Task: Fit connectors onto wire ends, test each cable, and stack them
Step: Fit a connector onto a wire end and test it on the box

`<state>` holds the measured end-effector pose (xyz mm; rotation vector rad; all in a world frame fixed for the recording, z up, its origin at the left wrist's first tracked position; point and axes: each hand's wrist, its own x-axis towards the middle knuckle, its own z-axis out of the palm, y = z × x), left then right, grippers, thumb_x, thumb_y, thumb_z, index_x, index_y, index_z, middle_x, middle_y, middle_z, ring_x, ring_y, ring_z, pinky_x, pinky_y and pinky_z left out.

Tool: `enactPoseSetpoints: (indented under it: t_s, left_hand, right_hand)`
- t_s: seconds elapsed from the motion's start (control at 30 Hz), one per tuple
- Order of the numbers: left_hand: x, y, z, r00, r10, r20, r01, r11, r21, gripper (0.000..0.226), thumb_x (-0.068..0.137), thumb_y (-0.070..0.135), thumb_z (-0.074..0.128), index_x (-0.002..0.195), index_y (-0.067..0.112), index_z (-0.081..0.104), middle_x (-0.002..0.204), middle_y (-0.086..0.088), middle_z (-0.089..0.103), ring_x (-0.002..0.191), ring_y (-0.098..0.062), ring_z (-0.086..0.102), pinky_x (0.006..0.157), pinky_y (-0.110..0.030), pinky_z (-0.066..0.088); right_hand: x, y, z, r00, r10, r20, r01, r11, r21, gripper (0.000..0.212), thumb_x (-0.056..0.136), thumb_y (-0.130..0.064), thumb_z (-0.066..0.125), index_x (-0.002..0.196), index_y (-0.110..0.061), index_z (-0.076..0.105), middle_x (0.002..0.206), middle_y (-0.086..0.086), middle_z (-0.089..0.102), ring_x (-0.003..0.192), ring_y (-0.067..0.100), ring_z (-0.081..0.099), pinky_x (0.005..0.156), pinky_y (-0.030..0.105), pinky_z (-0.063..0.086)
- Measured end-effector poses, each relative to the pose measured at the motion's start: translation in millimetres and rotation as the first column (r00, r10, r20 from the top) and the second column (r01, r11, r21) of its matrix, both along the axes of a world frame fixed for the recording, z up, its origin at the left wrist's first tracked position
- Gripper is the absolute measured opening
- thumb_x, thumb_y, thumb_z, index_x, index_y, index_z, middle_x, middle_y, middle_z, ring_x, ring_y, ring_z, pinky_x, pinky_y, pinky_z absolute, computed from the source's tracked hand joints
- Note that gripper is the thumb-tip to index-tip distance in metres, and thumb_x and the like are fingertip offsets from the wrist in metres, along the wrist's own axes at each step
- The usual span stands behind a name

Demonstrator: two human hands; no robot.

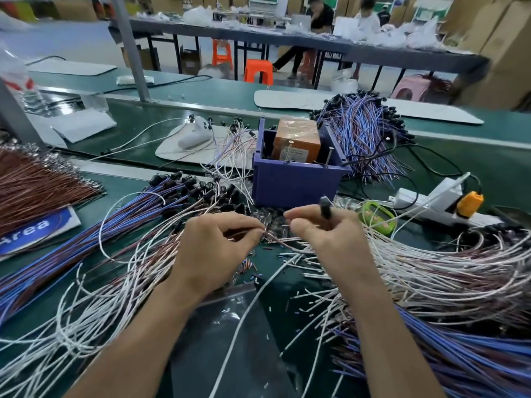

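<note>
Pinkish wire [280,243] runs between both hands just in front of the purple bin [296,182]: the left hand [218,242] pinches its end to keep it steady, while the right hand [324,234] curls round a black connector [326,208], apparently lining it up for fitting.

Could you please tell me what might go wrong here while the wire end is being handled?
The left hand pinches a thin wire end while the right hand also grips a black connector, so the fine end may slip or bend. Loose white cables crowd both wrists and could snag. Cut offcuts on the green mat might mix into the clear connectors.
</note>
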<state>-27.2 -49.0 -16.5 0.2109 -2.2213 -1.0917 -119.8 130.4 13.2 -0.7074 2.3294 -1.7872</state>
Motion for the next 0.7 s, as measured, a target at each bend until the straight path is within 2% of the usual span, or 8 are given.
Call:
enactPoseSetpoints:
  t_s: [0.1, 0.17, 0.27, 0.33, 0.43, 0.5, 0.6, 0.7]
  left_hand:
    - [1, 4, 2, 1.000, -0.013, -0.023, 0.014, 1.000, 0.024, 0.013, 0.078, 0.027, 0.078, 0.087, 0.036, 0.081, 0.083, 0.027, 0.075, 0.078, 0.000, 0.073, 0.073, -0.012, 0.053]
    - [0, 4, 3, 1.000, -0.020, -0.006, 0.021, 0.998, 0.051, 0.022, 0.078, 0.025, 0.082, 0.092, 0.041, 0.078, 0.080, 0.027, 0.075, 0.075, 0.001, 0.072, 0.071, -0.011, 0.051]
    - [-1, 2, 5, 0.999, -0.035, 0.036, 0.031, 0.993, 0.112, 0.025, 0.081, 0.020, 0.083, 0.091, 0.043, 0.078, 0.071, 0.022, 0.074, 0.062, 0.004, 0.066, 0.061, -0.009, 0.047]
    - [-1, -3, 8, 1.000, 0.007, 0.022, -0.011, 0.977, 0.214, 0.023, 0.084, 0.016, 0.082, 0.087, 0.039, 0.081, 0.066, 0.014, 0.074, 0.054, 0.001, 0.062, 0.054, -0.012, 0.046]
    - [2, -20, 11, 0.996, 0.087, 0.024, -0.090, 0.931, 0.355, 0.020, 0.087, 0.015, 0.079, 0.084, 0.034, 0.083, 0.068, 0.003, 0.076, 0.049, -0.007, 0.062, 0.048, -0.017, 0.047]
    - [4, -24, 11, 0.994, 0.030, 0.110, -0.067, 0.934, 0.350, 0.016, 0.090, 0.021, 0.077, 0.084, 0.035, 0.082, 0.069, 0.001, 0.076, 0.045, -0.009, 0.054, 0.044, -0.019, 0.042]
    - [5, -18, 7, 0.965, -0.092, 0.245, 0.020, 0.959, 0.282, 0.008, 0.090, 0.037, 0.076, 0.085, 0.040, 0.081, 0.073, 0.009, 0.077, 0.054, -0.001, 0.061, 0.054, -0.015, 0.045]
    - [6, -16, 6, 0.924, -0.067, 0.376, 0.011, 0.989, 0.149, 0.002, 0.083, 0.046, 0.081, 0.081, 0.046, 0.081, 0.064, 0.017, 0.072, 0.056, 0.004, 0.062, 0.055, -0.010, 0.043]
  right_hand:
    - [10, -9, -7, 0.982, 0.151, -0.113, -0.117, 0.959, 0.259, 0.015, 0.078, -0.037, 0.074, 0.090, -0.032, 0.080, 0.075, -0.014, 0.075, 0.072, 0.006, 0.069, 0.070, 0.034, 0.057]
    - [10, -12, -9, 0.979, 0.154, -0.136, -0.108, 0.949, 0.295, 0.008, 0.083, -0.035, 0.075, 0.085, -0.028, 0.079, 0.069, -0.006, 0.072, 0.064, 0.014, 0.065, 0.064, 0.040, 0.055]
    - [4, -8, -8, 0.994, 0.096, -0.057, -0.080, 0.970, 0.228, 0.006, 0.086, -0.029, 0.077, 0.080, -0.029, 0.079, 0.063, 0.000, 0.069, 0.055, 0.011, 0.054, 0.059, 0.040, 0.049]
    - [-1, 0, -5, 0.999, 0.015, -0.045, -0.007, 0.986, 0.168, 0.013, 0.087, -0.023, 0.077, 0.079, -0.034, 0.078, 0.059, -0.004, 0.068, 0.053, 0.009, 0.051, 0.056, 0.037, 0.044]
    - [-10, 13, 1, 0.990, -0.141, 0.030, 0.142, 0.989, -0.036, 0.023, 0.085, -0.013, 0.076, 0.072, -0.032, 0.079, 0.058, -0.008, 0.066, 0.055, 0.008, 0.053, 0.061, 0.036, 0.047]
    - [-14, 17, 2, 0.976, -0.210, 0.055, 0.215, 0.971, -0.100, 0.015, 0.083, -0.014, 0.074, 0.071, -0.024, 0.078, 0.058, -0.002, 0.060, 0.058, 0.013, 0.048, 0.060, 0.039, 0.043]
    - [-16, 18, 2, 0.962, -0.258, 0.084, 0.268, 0.955, -0.131, 0.015, 0.084, -0.014, 0.073, 0.071, -0.020, 0.077, 0.057, -0.003, 0.055, 0.058, 0.015, 0.044, 0.060, 0.038, 0.041]
    - [-19, 22, 4, 0.944, -0.298, 0.143, 0.321, 0.930, -0.180, 0.020, 0.088, -0.008, 0.071, 0.071, -0.016, 0.077, 0.056, -0.005, 0.053, 0.055, 0.009, 0.042, 0.054, 0.024, 0.042]
